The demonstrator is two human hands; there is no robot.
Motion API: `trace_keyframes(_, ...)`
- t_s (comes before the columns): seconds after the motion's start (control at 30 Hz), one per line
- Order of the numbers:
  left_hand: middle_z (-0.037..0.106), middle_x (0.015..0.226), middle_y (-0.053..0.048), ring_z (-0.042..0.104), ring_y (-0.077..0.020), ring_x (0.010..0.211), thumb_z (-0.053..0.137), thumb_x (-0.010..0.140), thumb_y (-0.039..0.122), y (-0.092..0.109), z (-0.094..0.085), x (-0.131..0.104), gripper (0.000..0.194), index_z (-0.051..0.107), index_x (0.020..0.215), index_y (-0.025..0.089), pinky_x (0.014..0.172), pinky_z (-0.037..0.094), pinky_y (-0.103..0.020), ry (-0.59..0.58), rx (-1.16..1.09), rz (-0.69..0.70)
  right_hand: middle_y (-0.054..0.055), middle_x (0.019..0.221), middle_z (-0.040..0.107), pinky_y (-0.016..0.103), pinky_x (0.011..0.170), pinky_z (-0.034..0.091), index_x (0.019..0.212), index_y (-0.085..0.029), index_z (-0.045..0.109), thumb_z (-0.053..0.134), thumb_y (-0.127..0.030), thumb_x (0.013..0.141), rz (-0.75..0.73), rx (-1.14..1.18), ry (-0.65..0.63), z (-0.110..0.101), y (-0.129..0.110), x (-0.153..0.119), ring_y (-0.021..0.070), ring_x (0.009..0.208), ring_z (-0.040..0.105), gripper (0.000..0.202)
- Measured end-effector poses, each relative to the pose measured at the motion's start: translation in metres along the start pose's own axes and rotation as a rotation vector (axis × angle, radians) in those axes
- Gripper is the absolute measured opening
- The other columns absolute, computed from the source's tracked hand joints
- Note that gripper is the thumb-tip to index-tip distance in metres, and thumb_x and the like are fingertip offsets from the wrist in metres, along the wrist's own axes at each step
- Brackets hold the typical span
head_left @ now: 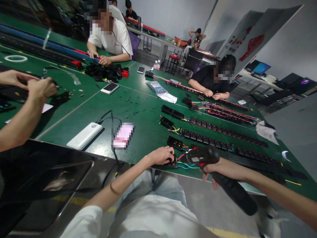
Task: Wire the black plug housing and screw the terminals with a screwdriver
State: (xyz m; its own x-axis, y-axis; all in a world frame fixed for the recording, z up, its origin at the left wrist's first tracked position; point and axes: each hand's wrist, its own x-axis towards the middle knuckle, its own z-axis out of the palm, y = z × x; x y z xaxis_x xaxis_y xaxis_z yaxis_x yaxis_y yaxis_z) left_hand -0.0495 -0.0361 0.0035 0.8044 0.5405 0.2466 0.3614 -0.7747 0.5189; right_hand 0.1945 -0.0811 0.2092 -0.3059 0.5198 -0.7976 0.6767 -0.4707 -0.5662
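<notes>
My right hand grips a black cordless screwdriver with red accents. Its nose points left, toward a small black housing with colored wires near the front table edge. Curled over the left end of that housing are the fingers of my left hand; the exact grip is partly hidden. Just behind lies another open black housing with wires leading into a dark strip. Farther back, similar housings connect to long strips of black modules. The screwdriver's tip is hard to make out against the wires.
On the green table are a white power bank, a phone, another phone and a plastic packet. A co-worker's hands work at left. Two other people sit across the table. Wired strips lie at right.
</notes>
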Motion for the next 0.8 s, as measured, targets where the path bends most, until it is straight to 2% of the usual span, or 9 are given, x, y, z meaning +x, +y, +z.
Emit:
trace_keyframes(0.1, 0.053, 0.106, -0.003, 0.052, -0.0185, 0.089, 0.06, 0.078, 0.018, -0.001, 0.005, 0.008, 0.015, 0.068, 0.087, 0.026, 0.078, 0.039, -0.029, -0.047, 0.062, 0.027, 0.01, 0.081, 0.071, 0.024, 0.048, 0.05, 0.08, -0.011, 0.063, 0.056, -0.034, 0.074, 0.012, 0.01, 0.035, -0.001, 0.011, -0.006, 0.015, 0.049, 0.064, 0.025)
trace_keyframes(0.27, 0.053, 0.106, -0.004, 0.051, -0.0188, 0.092, 0.057, 0.082, 0.02, -0.001, 0.01, 0.02, 0.011, 0.067, 0.08, 0.024, 0.078, 0.038, -0.029, -0.081, 0.07, 0.069, 0.006, 0.051, 0.065, 0.026, 0.053, 0.05, 0.077, -0.01, 0.068, 0.051, -0.036, 0.078, 0.042, 0.034, 0.055, -0.004, 0.029, -0.016, 0.0176, 0.051, 0.064, 0.031)
trace_keyframes(0.47, 0.053, 0.103, -0.004, 0.051, -0.0155, 0.093, 0.054, 0.085, 0.019, 0.001, 0.002, 0.026, 0.009, 0.063, 0.084, 0.02, 0.084, 0.039, -0.026, -0.066, -0.133, 0.026, 0.006, 0.054, 0.066, 0.025, 0.057, 0.048, 0.084, -0.011, 0.068, 0.05, -0.038, 0.08, 0.052, 0.121, 0.064, -0.007, 0.046, -0.019, 0.0179, 0.056, 0.065, 0.033)
trace_keyframes(0.53, 0.054, 0.102, -0.005, 0.051, -0.0152, 0.095, 0.055, 0.085, 0.02, 0.002, -0.002, 0.023, 0.009, 0.062, 0.089, 0.02, 0.085, 0.04, -0.025, -0.007, -0.239, -0.019, 0.006, 0.054, 0.066, 0.026, 0.059, 0.048, 0.084, -0.012, 0.068, 0.049, -0.039, 0.081, 0.073, 0.134, 0.075, -0.009, 0.049, -0.017, 0.0183, 0.057, 0.065, 0.034)
trace_keyframes(0.63, 0.057, 0.098, -0.005, 0.053, -0.0157, 0.094, 0.055, 0.085, 0.023, 0.004, 0.001, 0.011, 0.011, 0.061, 0.094, 0.02, 0.085, 0.042, -0.028, 0.164, -0.366, -0.143, 0.006, 0.056, 0.067, 0.026, 0.06, 0.048, 0.084, -0.011, 0.068, 0.05, -0.041, 0.081, 0.097, 0.147, 0.093, -0.012, 0.055, -0.012, 0.0184, 0.058, 0.065, 0.036)
trace_keyframes(0.8, 0.061, 0.094, -0.005, 0.056, -0.0167, 0.091, 0.056, 0.084, 0.027, 0.011, 0.034, -0.005, 0.011, 0.061, 0.092, 0.019, 0.084, 0.044, -0.032, 0.486, -0.529, -0.414, 0.005, 0.055, 0.066, 0.025, 0.058, 0.047, 0.087, -0.011, 0.067, 0.051, -0.042, 0.081, 0.084, 0.189, 0.059, -0.018, 0.06, -0.003, 0.017, 0.057, 0.065, 0.036)
